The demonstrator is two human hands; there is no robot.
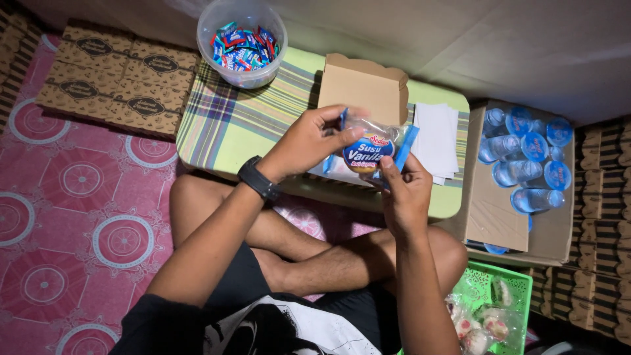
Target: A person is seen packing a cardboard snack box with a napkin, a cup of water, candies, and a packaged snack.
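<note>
Flat printed cartons [112,79] lie stacked at left, unfolded; one small brown box [365,85] stands open on the plaid low table [223,125], seemingly unfilled. The left hand [305,141] pinches the clear bread packet [371,148] above the table; the right hand [402,190] grips its lower edge, fingers closed

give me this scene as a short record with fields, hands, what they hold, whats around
left hand: left hand grips the top of the wrapped bun
right hand: right hand pinches the packet's lower edge
behind packet: open cardboard box on a plaid low table
on table: tub of candies, stack of white papers
right side: carton of water cups, green basket with more wrapped snacks
left side: flat brown boxes on pink mat
</note>
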